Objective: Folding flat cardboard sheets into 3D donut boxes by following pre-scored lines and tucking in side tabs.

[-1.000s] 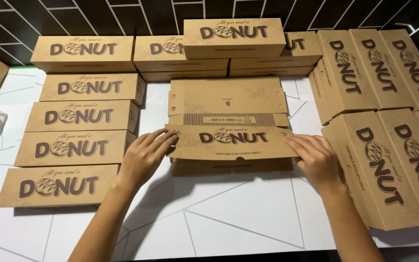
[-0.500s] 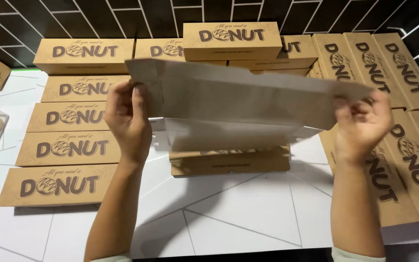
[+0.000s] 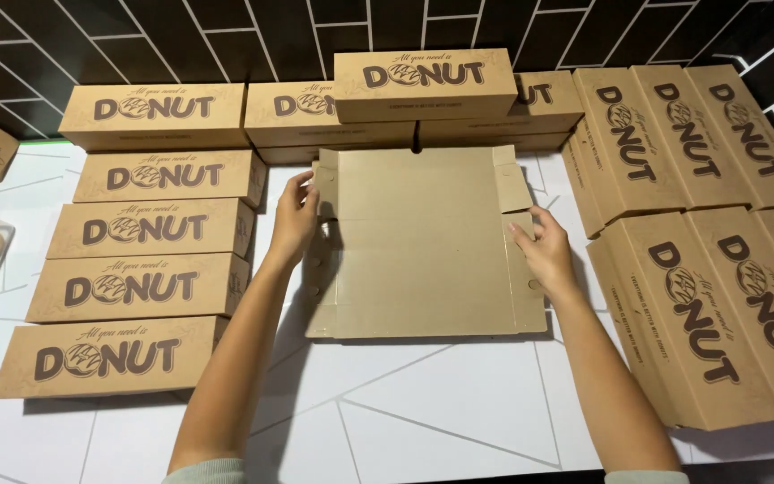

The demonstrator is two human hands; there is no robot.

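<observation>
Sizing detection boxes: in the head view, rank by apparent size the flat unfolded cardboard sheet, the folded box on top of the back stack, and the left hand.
1. Flat unfolded cardboard sheet, by far the largest.
2. Folded box on top of the back stack; it sits farther from the camera, so may look smaller.
3. Left hand, smallest.

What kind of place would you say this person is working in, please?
Probably a bakery or doughnut shop's packing counter. Many assembled brown cardboard boxes line a white tabletop, the left hand and right hand press an unfolded flat box blank, and dark wall tiles sit behind.
</observation>
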